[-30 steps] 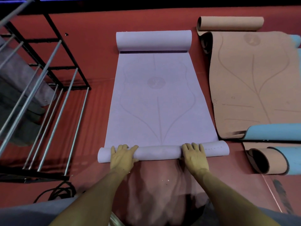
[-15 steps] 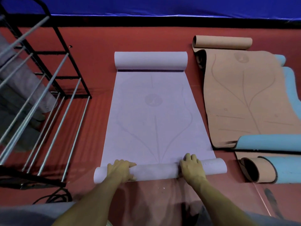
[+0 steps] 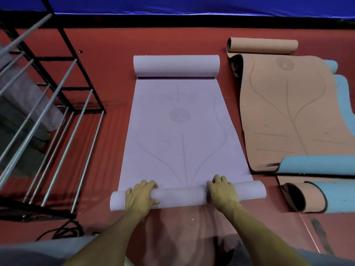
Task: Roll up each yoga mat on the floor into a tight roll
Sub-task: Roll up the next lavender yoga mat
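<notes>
While both hands' fingers (image 3: 148, 184) curl over it, the lavender mat's near roll (image 3: 182, 194) apparently lies beneath.

We can't see the lilac mat (image 3: 184, 131) under either grip; blue mat (image 3: 336, 166) right of right hand (image 3: 222, 192) runs off frame edge; rack (image 3: 48, 112) left, cropped too.

Black metal rack (image 3: 63, 96) w/ silver bars at left on red floor (image 3: 115, 45); black cable (image 3: 65, 230) nearby.

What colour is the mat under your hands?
Pale lilac mat with faint curved line markings; head view shows it.
</notes>
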